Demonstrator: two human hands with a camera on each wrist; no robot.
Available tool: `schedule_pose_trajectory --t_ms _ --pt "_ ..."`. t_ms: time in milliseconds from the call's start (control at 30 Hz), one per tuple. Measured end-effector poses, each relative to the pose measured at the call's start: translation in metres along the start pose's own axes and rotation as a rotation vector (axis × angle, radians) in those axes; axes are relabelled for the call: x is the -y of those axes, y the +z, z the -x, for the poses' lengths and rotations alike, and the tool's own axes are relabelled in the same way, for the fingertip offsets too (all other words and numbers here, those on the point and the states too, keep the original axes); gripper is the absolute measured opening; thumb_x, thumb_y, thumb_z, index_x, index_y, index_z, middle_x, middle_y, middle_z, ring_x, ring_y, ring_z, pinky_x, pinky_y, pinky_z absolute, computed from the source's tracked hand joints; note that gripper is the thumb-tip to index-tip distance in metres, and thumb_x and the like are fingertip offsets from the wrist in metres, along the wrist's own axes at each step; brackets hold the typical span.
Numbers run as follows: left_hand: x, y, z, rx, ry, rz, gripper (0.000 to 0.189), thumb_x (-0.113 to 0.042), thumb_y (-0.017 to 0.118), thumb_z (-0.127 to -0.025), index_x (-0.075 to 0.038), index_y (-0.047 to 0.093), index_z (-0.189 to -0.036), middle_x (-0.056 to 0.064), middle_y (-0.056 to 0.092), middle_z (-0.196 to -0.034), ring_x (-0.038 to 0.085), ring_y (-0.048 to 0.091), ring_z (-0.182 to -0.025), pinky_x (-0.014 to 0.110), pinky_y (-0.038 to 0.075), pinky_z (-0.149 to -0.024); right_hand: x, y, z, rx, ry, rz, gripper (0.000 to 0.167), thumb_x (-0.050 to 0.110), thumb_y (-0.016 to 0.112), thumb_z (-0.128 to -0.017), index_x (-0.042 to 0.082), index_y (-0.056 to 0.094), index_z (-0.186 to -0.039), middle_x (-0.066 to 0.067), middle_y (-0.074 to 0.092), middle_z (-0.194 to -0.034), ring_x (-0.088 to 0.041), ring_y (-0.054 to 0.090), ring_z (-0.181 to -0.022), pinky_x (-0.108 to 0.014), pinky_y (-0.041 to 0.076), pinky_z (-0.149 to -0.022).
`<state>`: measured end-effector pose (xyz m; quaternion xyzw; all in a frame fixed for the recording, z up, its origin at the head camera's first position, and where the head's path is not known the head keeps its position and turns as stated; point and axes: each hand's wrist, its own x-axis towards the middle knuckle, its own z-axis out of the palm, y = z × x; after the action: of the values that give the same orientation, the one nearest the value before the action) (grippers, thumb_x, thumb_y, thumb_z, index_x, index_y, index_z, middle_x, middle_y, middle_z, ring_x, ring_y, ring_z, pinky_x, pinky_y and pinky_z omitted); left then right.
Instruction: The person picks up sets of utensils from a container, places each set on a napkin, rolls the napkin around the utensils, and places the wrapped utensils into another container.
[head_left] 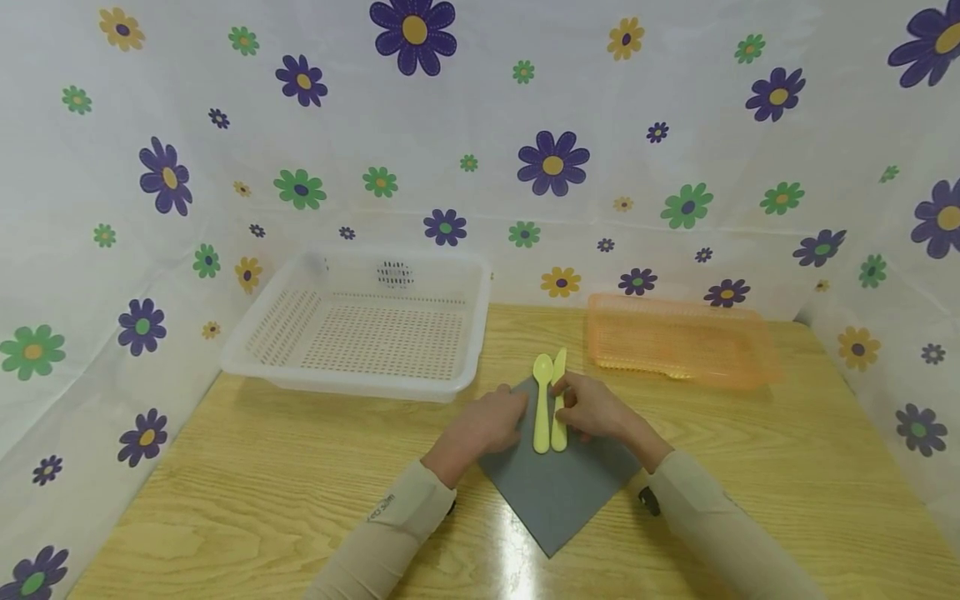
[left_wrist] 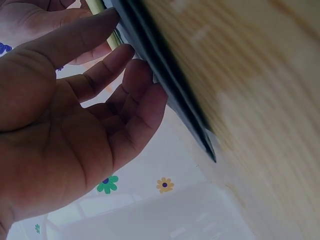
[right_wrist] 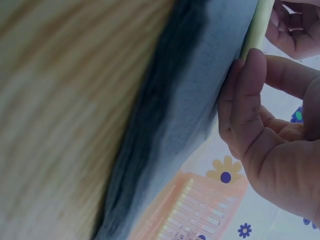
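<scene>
A grey folded cloth napkin [head_left: 551, 500] lies on the table with one corner toward me. On it, side by side, are a pale yellow spoon [head_left: 542, 417] and a pale yellow knife [head_left: 558, 437], both pointing away from me. My right hand [head_left: 596, 407] pinches the middle of the knife from the right, covering part of it. The left hand [head_left: 491, 421] rests its fingertips on the napkin's left edge, fingers loosely bent, beside the spoon but apart from it. In the left wrist view, the left fingertips [left_wrist: 157, 95] touch the dark napkin.
A white perforated plastic basket [head_left: 352, 387] stands at the back left of the wooden table [head_left: 262, 500]. An orange slotted basket [head_left: 757, 375] sits at the back right. A flower-patterned white sheet [head_left: 480, 108] encloses the table at the back and sides.
</scene>
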<state>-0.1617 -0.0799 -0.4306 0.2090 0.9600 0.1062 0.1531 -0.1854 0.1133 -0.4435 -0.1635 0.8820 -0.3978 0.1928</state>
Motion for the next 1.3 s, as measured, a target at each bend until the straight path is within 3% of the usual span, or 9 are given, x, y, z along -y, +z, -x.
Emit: schedule_pose_trajectory --t_ms 733,1300 --pt "-0.0016 -0.0025 -0.0016 0.017 -0.009 0.006 0.015 -0.012 0.066 -0.093 -0.011 0.051 -0.094 0.007 0.049 -0.091 0.019 0.049 -0.074 0.032 0.044 -0.062 0.0008 -0.0027 0.0002 -0.001 -0.018 0.016 0.033 -0.003 0.064 -0.087 -0.008 0.056 -0.119 -0.011 0.055 -0.083 -0.015 0.055 -0.053 -0.029 0.050 -0.049" --pt "-0.0001 -0.0005 -0.0008 0.022 -0.012 0.007 0.014 -0.012 0.065 -0.094 -0.011 0.052 -0.098 0.007 0.051 -0.094 0.019 0.050 -0.075 0.032 0.045 -0.062 -0.0001 -0.0024 0.0047 0.008 -0.018 0.026 0.032 -0.001 0.061 -0.090 -0.007 0.057 -0.121 -0.017 0.061 -0.098 -0.017 0.058 -0.057 -0.030 0.051 -0.054"
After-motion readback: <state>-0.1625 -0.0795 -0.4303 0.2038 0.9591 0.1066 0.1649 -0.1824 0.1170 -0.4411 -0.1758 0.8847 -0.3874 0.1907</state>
